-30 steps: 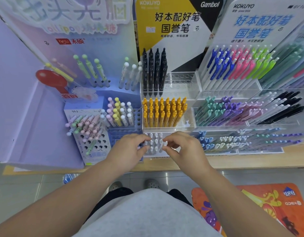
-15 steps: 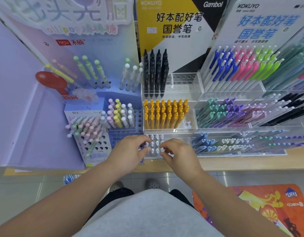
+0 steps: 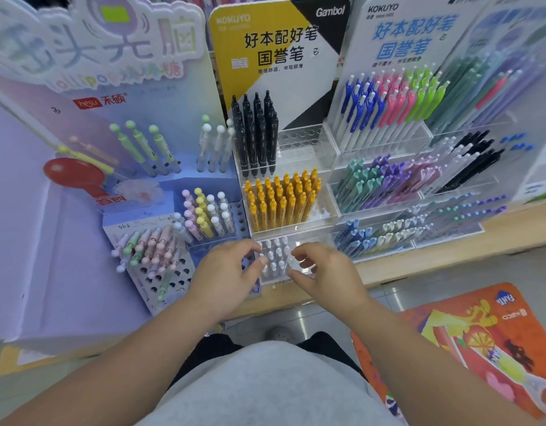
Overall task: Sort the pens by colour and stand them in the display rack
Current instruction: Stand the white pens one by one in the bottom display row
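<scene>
Wooden shelf (image 3: 449,255) above glossy floor (image 3: 394,298), orange mat (image 3: 480,333).

Tight at the front tier: white pens (image 3: 274,256) flanked closely by left hand (image 3: 225,275) and right hand (image 3: 325,272), yellow pens (image 3: 280,204) packed just behind. Clear from above. Empty sockets (image 3: 299,139) beside black pens (image 3: 256,139) — more low in the left rack (image 3: 179,279), under leaning pastel pens (image 3: 148,245).

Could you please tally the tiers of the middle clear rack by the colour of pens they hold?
Black pens: 1 tier
Orange pens: 1 tier
White pens: 1 tier
Total: 3 tiers
</scene>
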Available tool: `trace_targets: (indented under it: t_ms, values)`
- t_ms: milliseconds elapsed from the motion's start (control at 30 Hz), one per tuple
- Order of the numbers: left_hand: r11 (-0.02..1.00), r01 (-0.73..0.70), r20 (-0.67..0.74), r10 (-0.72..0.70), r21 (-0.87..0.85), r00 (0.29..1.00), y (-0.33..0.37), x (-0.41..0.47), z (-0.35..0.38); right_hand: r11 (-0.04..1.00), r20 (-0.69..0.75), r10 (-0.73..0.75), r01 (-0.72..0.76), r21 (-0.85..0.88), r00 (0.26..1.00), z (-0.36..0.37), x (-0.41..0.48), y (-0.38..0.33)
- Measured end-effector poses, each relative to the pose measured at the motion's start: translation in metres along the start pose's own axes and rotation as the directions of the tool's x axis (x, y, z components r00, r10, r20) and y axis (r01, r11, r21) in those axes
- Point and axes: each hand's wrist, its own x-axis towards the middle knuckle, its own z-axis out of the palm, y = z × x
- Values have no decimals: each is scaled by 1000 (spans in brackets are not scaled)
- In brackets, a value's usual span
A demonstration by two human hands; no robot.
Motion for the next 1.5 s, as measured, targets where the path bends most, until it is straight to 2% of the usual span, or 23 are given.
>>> trace_targets:
  t_ms: [133, 233, 333, 433, 533, 700, 867, 967, 1167, 1233, 1333, 1500]
  values:
    - [978, -206, -21, 206, 22, 978, 1, -12, -15, 974, -161, 220, -206, 98, 962, -4, -35, -16]
    - [925, -381, 47, 381, -20, 923, 14, -28, -21, 902, -253, 417, -363, 235, 873, -9, -83, -31]
    - [866, -490, 140, 499, -97, 855, 25, -43, -9, 818, -294, 567, -483, 313, 769, -8, -145, -43]
    - [855, -472, 279, 517, -214, 809, 40, -56, 16, 715, -315, 695, -578, 392, 646, -1, -213, -51]
    - [853, -420, 441, 520, -310, 731, 64, -63, 47, 609, -334, 792, -622, 493, 511, 6, -275, -57]
    - [840, -409, 543, 542, -356, 641, 132, -67, 99, 451, -362, 892, -594, 666, 272, 7, -346, -50]
    - [832, -433, 613, 550, -347, 566, 198, -57, 167, 365, -353, 926, -559, 744, 135, -20, -385, 5]
    - [851, -416, 644, 518, -321, 564, 231, -49, 208, 366, -352, 927, -524, 769, 131, -63, -399, 61]
    - [912, -324, 656, 407, -251, 636, 302, -41, 262, 472, -393, 881, -554, 686, 263, -215, -410, 175]
    - [921, -310, 660, 387, -237, 644, 330, -34, 279, 512, -427, 859, -526, 679, 284, -264, -408, 208]
    - [936, -288, 669, 348, -203, 657, 376, -14, 308, 523, -453, 851, -516, 678, 266, -318, -406, 261]
    - [931, -310, 681, 353, -191, 641, 472, 41, 378, 434, -382, 900, -525, 733, 210, -374, -410, 353]
